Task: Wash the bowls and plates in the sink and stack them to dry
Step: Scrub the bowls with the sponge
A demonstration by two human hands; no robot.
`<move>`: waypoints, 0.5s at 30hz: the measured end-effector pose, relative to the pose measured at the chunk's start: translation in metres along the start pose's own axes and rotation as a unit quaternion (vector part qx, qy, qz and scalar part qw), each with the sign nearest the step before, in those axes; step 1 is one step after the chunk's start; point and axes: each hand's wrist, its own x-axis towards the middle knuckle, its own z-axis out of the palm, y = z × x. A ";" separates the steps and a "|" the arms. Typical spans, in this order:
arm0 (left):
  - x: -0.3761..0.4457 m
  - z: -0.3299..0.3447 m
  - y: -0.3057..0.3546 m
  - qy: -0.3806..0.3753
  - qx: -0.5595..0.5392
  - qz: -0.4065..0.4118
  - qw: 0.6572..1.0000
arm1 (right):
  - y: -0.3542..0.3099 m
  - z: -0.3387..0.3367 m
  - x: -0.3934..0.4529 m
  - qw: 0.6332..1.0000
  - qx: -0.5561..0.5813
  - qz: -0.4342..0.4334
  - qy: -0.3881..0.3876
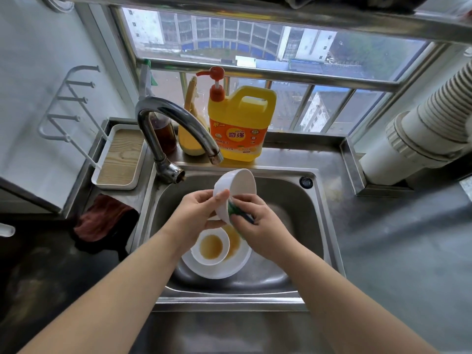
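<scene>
Steel sink [293,200] below window. Left hand [198,213] held tilted white bowl [233,192] over basin middle, thumb curled onto its outside. Right hand [258,223] fingers curled, pinching green sponge [233,209] against bowl. Stained small bowl [210,246] sat on plate [229,267] near front edge.

— What sort of place is this?

— A home kitchen, small and well used. There's a steel sink [316,215] set into a dark worktop [398,251], with a curved tap [176,129] over it.

— Anything else that shows it?

— A yellow pump jug of dish soap [241,123] stands behind the basin, beside two other bottles. White dishes stained brown [217,254] lie in the sink, a rag [102,218] sits at its left, and the barred window [255,60] looks out on apartment blocks.
</scene>
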 end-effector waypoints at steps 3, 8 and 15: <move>0.003 0.004 0.013 0.033 0.120 -0.066 0.990 | 0.013 -0.001 -0.003 0.976 -0.197 -0.091 -0.026; 0.008 0.008 0.007 0.021 0.145 -0.088 0.985 | 0.008 0.002 -0.004 0.997 0.055 0.030 0.036; 0.001 0.009 -0.016 -0.010 0.063 0.049 0.997 | -0.002 -0.001 0.001 0.944 0.301 0.130 0.025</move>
